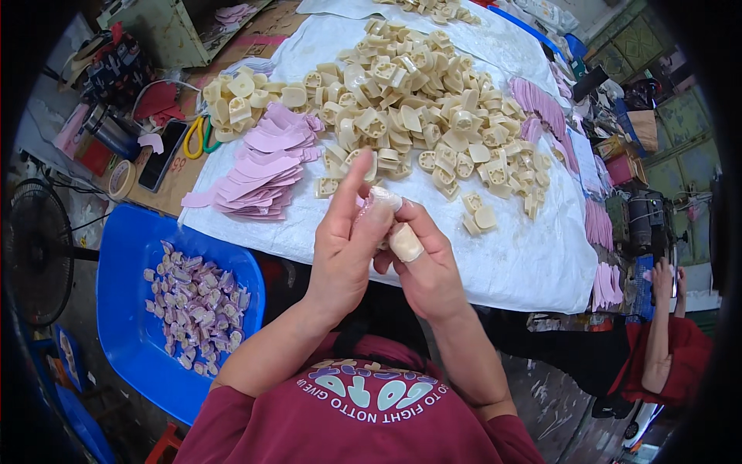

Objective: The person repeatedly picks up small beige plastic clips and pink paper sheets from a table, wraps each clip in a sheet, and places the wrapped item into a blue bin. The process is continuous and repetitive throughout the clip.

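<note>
I see a pink piece [359, 206], mostly hidden, held under the thumb of my left hand [345, 249], index finger raised; the right hand's [430, 269] fingers curl close beside it, their grip unclear. Beyond, cream moulded pieces [410, 100] lie heaped.

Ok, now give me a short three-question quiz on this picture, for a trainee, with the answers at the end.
1. True or false: the blue tub is to the right of the person's left hand.
2. What is heaped on the white sheet? (a) green bottles (b) cream pieces (c) red cups
3. Fill in: the flat pieces stacked on the sheet's left side are ____.
Key: 1 false, it is to the left; 2 b; 3 pink.
</note>
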Demonstrator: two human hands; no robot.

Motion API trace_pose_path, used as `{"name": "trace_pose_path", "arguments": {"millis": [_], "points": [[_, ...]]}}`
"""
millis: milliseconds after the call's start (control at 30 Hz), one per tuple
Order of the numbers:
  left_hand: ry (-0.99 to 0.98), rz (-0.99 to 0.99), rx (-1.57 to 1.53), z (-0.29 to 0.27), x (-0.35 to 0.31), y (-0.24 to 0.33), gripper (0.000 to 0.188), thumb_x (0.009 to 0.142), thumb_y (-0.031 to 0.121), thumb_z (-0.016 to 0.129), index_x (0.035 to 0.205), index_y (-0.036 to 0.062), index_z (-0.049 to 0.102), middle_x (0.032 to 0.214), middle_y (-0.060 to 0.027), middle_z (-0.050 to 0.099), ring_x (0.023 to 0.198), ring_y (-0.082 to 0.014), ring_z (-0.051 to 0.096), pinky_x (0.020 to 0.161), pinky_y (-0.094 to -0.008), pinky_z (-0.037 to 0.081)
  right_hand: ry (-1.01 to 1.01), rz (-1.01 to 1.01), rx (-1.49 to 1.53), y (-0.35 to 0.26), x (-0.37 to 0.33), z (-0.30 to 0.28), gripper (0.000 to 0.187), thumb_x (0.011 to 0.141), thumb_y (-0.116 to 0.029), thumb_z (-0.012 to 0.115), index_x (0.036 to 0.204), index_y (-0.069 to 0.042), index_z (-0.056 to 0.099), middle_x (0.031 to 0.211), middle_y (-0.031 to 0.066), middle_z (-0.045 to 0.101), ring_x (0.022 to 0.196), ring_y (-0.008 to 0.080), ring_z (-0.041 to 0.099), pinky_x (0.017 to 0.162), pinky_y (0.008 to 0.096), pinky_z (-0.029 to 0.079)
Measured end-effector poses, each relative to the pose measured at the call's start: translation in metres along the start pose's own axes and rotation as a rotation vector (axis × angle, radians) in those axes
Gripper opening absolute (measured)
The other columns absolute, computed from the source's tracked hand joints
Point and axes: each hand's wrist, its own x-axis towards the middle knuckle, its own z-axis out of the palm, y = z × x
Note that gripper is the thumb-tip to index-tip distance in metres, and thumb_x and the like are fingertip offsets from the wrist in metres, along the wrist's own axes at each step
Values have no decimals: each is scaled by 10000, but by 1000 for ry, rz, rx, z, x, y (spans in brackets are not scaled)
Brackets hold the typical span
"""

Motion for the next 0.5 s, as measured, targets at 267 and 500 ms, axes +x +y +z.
{"name": "trace_pose_path", "arguments": {"millis": [267, 500], "points": [[-103, -144, -24, -11, 7, 4, 431, 987, 215, 499, 1391, 77, 436, 862, 31, 548, 660, -16, 469, 512, -179, 381, -28, 47, -142, 0, 1, -5, 352, 970, -97, 473, 1309, -4, 480, 1121, 55, 567, 995, 120, 544, 840, 254, 453], [-164, -171, 96, -23, 13, 2, 505, 984, 275, 500, 1437, 97, 364, 950, 2, 570, 762, -41, 524, 603, -189, 425, 3, -197, -651, 9, -5, 1, 477, 958, -87, 489, 1413, -17, 367, 1330, 119, 482, 1023, 162, 542, 901, 295, 444]]}}
